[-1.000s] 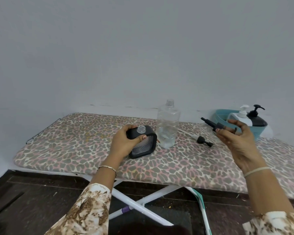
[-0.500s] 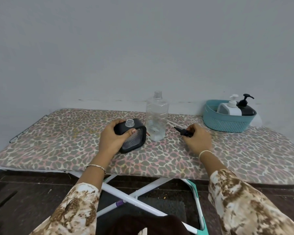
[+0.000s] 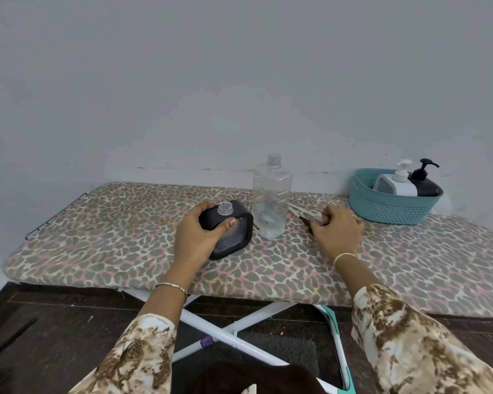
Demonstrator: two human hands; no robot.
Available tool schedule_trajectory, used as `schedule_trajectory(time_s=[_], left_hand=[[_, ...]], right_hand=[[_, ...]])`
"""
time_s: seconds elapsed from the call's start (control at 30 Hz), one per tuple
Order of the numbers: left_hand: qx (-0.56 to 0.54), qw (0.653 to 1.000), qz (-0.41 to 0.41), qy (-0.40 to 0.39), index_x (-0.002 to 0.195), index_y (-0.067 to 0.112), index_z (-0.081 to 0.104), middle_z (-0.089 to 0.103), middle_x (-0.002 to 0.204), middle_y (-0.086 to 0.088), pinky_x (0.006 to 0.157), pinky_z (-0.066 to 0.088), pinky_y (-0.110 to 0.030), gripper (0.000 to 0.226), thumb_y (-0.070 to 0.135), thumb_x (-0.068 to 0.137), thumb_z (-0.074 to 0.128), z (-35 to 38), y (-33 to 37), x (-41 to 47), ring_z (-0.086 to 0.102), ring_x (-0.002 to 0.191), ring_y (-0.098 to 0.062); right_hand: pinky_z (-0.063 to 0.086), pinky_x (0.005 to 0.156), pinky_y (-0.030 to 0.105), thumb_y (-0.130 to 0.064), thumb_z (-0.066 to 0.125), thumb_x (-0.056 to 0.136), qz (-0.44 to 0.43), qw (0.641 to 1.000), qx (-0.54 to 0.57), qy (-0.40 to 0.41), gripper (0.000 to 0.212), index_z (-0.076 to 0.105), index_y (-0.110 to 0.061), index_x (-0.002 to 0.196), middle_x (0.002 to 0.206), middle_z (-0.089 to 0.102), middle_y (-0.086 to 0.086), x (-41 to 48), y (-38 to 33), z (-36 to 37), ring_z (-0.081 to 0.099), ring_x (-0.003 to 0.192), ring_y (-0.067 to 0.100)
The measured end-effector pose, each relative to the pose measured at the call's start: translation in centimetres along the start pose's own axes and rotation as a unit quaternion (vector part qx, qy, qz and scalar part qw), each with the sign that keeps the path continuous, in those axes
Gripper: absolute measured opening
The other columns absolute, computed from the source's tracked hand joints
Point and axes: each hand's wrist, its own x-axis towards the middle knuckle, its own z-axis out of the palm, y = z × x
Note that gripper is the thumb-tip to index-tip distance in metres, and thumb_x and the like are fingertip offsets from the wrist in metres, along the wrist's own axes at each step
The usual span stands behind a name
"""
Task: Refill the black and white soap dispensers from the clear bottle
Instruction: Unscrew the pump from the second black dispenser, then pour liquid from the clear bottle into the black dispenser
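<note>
My left hand (image 3: pixel 195 231) grips the uncapped black dispenser (image 3: pixel 211 220) just left of the clear bottle (image 3: pixel 271 200), right hand (image 3: pixel 337 231) fingers (image 3: pixel 329 216) curled on its pump (image 3: pixel 306 221); I'd park the pump, steady the dispenser, pour slowly.

Dispenser (image 3: pixel 241 212) just left of bottle (image 3: pixel 271 200), mid ironing board (image 3: pixel 111 223); basket (image 3: pixel 387 209) at right rear.

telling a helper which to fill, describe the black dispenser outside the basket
On the leopard-print ironing board, left of the clear bottle, the left hand grips a black dispenser. Unlike the black one in the teal basket, it has no pump, only a bare neck.
</note>
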Motion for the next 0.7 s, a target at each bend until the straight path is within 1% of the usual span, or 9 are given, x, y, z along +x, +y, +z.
schedule_trajectory(time_s=[0.07, 0.17, 0.23, 0.3, 0.33, 0.4, 0.47, 0.57, 0.7], left_hand=[[0.016, 1.000, 0.004, 0.027, 0.117, 0.024, 0.060, 0.064, 0.109, 0.007, 0.081, 0.052, -0.026, 0.055, 0.043, 0.070, 0.082, 0.1, 0.1, -0.2, 0.061, 0.098, -0.012], [0.039, 0.996, 0.005, 0.086, 0.114, 0.022, 0.062, 0.066, 0.108, 0.005, 0.078, 0.055, -0.030, 0.055, 0.046, 0.069, 0.082, 0.2, 0.3, -0.3, 0.062, 0.097, -0.014], [0.054, 0.992, 0.002, 0.115, 0.113, 0.021, 0.063, 0.067, 0.109, 0.004, 0.075, 0.054, -0.030, 0.056, 0.048, 0.068, 0.081, 0.1, 0.4, -0.2, 0.063, 0.097, -0.015], [0.076, 0.988, 0.000, 0.136, 0.114, 0.021, 0.062, 0.067, 0.110, 0.003, 0.070, 0.050, -0.027, 0.056, 0.048, 0.068, 0.081, -0.3, 0.5, 0.0, 0.063, 0.098, -0.017], [0.083, 0.986, -0.003, 0.143, 0.114, 0.021, 0.062, 0.067, 0.110, 0.003, 0.069, 0.048, -0.026, 0.057, 0.048, 0.068, 0.081, -0.5, 0.5, 0.1, 0.062, 0.098, -0.017], [0.089, 0.985, -0.009, 0.147, 0.114, 0.021, 0.061, 0.066, 0.109, 0.002, 0.067, 0.048, -0.026, 0.057, 0.049, 0.069, 0.081, -0.9, 0.4, 0.3, 0.063, 0.097, -0.018], [0.100, 0.984, -0.003, 0.147, 0.113, 0.022, 0.060, 0.066, 0.108, 0.003, 0.067, 0.051, -0.029, 0.056, 0.051, 0.069, 0.080, -1.1, 0.3, 0.4, 0.062, 0.096, -0.018], [0.125, 0.981, 0.010, 0.149, 0.106, 0.025, 0.057, 0.063, 0.104, 0.004, 0.064, 0.052, -0.031, 0.054, 0.052, 0.066, 0.080, -1.0, 0.1, 0.4, 0.061, 0.093, -0.017], [0.147, 0.977, 0.007, 0.157, 0.102, 0.023, 0.054, 0.060, 0.102, 0.003, 0.062, 0.049, -0.031, 0.053, 0.050, 0.064, 0.081, -0.6, 0.1, 0.5, 0.059, 0.093, -0.020]], right_hand=[[0.028, 0.082, 0.034, -0.017, 0.060, 0.079, -0.016, 1.000, 0.012, 0.015, 0.021, 0.047, -0.020, 0.064, 0.063, 0.051, -0.004, 0.1, -1.0, -0.4, 0.050, 0.072, 0.020], [0.034, 0.088, 0.038, -0.005, 0.056, 0.077, -0.041, 0.998, 0.044, 0.022, 0.020, 0.047, -0.019, 0.066, 0.065, 0.054, -0.003, 0.0, -2.8, -0.9, 0.048, 0.074, 0.021], [0.035, 0.087, 0.038, -0.002, 0.056, 0.076, -0.057, 0.994, 0.090, 0.015, 0.017, 0.052, -0.019, 0.073, 0.072, 0.058, -0.003, -0.2, -4.1, -0.9, 0.051, 0.081, 0.023], [0.040, 0.091, 0.040, -0.008, 0.060, 0.075, -0.075, 0.988, 0.138, 0.014, 0.019, 0.057, -0.020, 0.090, 0.088, 0.062, -0.006, -0.5, -5.1, -0.5, 0.055, 0.093, 0.021], [0.042, 0.093, 0.040, -0.016, 0.063, 0.075, -0.077, 0.983, 0.165, 0.015, 0.029, 0.056, -0.020, 0.102, 0.100, 0.061, -0.005, -0.8, -5.5, -0.3, 0.055, 0.098, 0.019], [0.045, 0.095, 0.038, -0.031, 0.067, 0.076, -0.064, 0.975, 0.214, 0.001, 0.057, 0.045, -0.017, 0.126, 0.123, 0.053, -0.002, -1.2, -6.3, 0.2, 0.053, 0.109, 0.018], [0.046, 0.097, 0.036, -0.039, 0.069, 0.076, -0.050, 0.971, 0.231, -0.030, 0.077, 0.033, -0.014, 0.139, 0.136, 0.043, 0.002, -1.4, -7.0, 0.8, 0.048, 0.118, 0.018], [0.045, 0.099, 0.037, -0.041, 0.075, 0.073, -0.025, 0.961, 0.263, -0.081, 0.086, 0.030, -0.013, 0.140, 0.135, 0.042, 0.004, -1.3, -7.8, 2.4, 0.049, 0.118, 0.020], [0.046, 0.098, 0.037, -0.032, 0.082, 0.072, 0.075, 0.928, 0.353, -0.095, 0.073, 0.040, -0.012, 0.128, 0.125, 0.055, 0.006, -0.7, -8.4, 4.2, 0.056, 0.113, 0.024]])
